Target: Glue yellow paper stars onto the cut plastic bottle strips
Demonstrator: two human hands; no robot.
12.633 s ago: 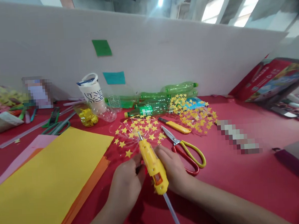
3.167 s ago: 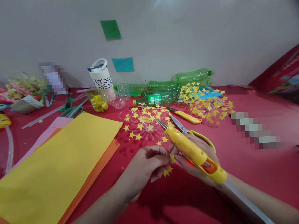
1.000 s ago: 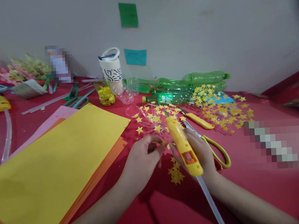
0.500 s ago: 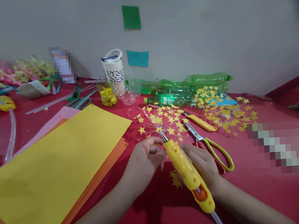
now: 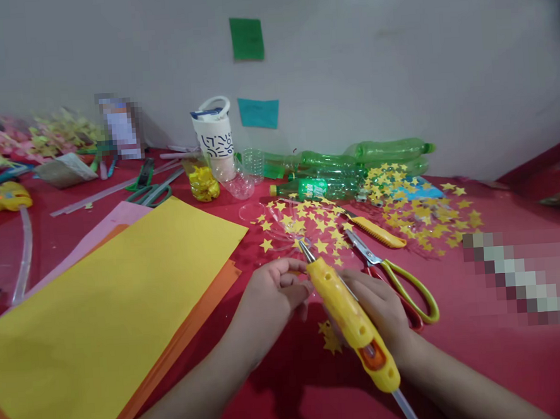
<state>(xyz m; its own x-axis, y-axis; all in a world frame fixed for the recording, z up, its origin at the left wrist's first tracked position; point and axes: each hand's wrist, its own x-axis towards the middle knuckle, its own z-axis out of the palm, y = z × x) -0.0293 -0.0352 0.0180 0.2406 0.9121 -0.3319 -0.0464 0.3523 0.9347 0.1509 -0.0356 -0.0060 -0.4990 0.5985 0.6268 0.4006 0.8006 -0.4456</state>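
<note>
A yellow glue gun [image 5: 351,322] with a clear glue stick at its rear is in my right hand [image 5: 378,304], its metal nozzle pointing up and left. My left hand [image 5: 273,301] is beside the nozzle, thumb and fingers curled together; what they pinch, if anything, is hidden. Yellow paper stars [image 5: 321,246] lie scattered on the red table beyond the nozzle. A few more stars [image 5: 331,340] lie below, between my hands. Right of my right hand are scissors [image 5: 410,284] with red and yellow handles.
Yellow sheets [image 5: 120,314] over orange ones cover the left. Green bottles [image 5: 334,168] lie along the wall by a white tumbler [image 5: 216,137]. A yellow cutter [image 5: 379,230] lies beyond the scissors. Another glue gun [image 5: 4,200] is at far left.
The camera view has shifted very slightly. Both hands and the glue gun hold nearly the same pose.
</note>
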